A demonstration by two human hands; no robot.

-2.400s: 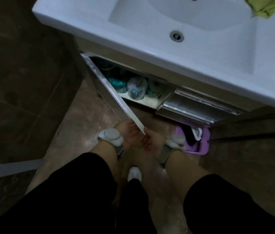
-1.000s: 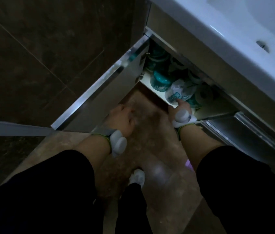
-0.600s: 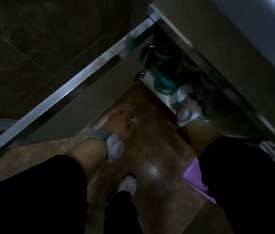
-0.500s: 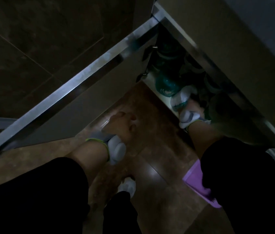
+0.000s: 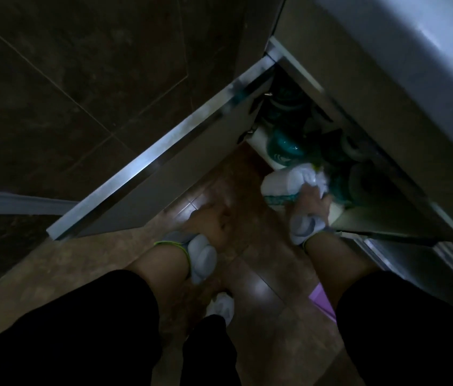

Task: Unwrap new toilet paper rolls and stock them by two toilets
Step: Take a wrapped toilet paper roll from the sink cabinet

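The right hand (image 5: 310, 203) grips a wrapped roll (image 5: 284, 182) at the open cabinet (image 5: 258, 136) — the left hand (image 5: 208, 221) hovers empty.

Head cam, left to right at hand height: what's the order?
Open cabinet door → left hand → wrapped toilet paper roll, gripped by the right hand → stored rolls on the cabinet shelf.

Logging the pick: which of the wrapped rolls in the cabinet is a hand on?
The white-wrapped roll at the front, gripped by the right hand; the teal rolls behind it sit untouched.
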